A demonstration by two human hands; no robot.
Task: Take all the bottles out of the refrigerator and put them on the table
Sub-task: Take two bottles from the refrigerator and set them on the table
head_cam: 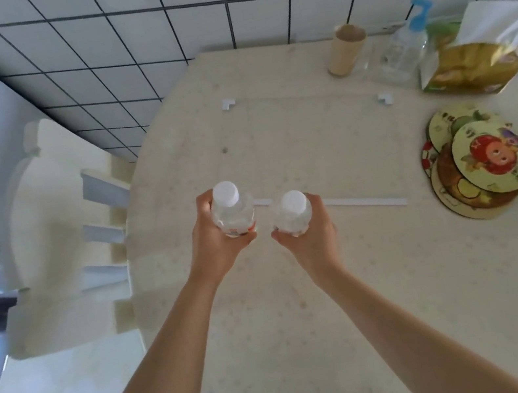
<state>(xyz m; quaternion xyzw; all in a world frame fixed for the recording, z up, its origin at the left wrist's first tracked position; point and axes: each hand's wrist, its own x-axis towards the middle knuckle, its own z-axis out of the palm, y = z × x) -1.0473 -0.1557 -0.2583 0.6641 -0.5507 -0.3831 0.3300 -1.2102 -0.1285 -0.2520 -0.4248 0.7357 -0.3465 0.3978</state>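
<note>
While my left hand (215,238) and right hand (309,232) each wrap a small clear water bottle (232,213) above the desk (302,292), these feel light, smooth and slippery, best held mid-body.

Clutter around the stack of round coasters (476,161)

The coasters, printed with cartoon fruit, lie overlapped in a loose pile; beyond them lies a gold snack bag (470,69) with a white top; left of that bag stand a clear pump bottle with a blue nozzle (404,49) and a tan paper cup (346,51); a thin white strip (366,201) lies flat to the left of the coasters; far left of them a cream chair (59,231) is drawn up beside a white tiled wall with dark grout (217,6).
</note>
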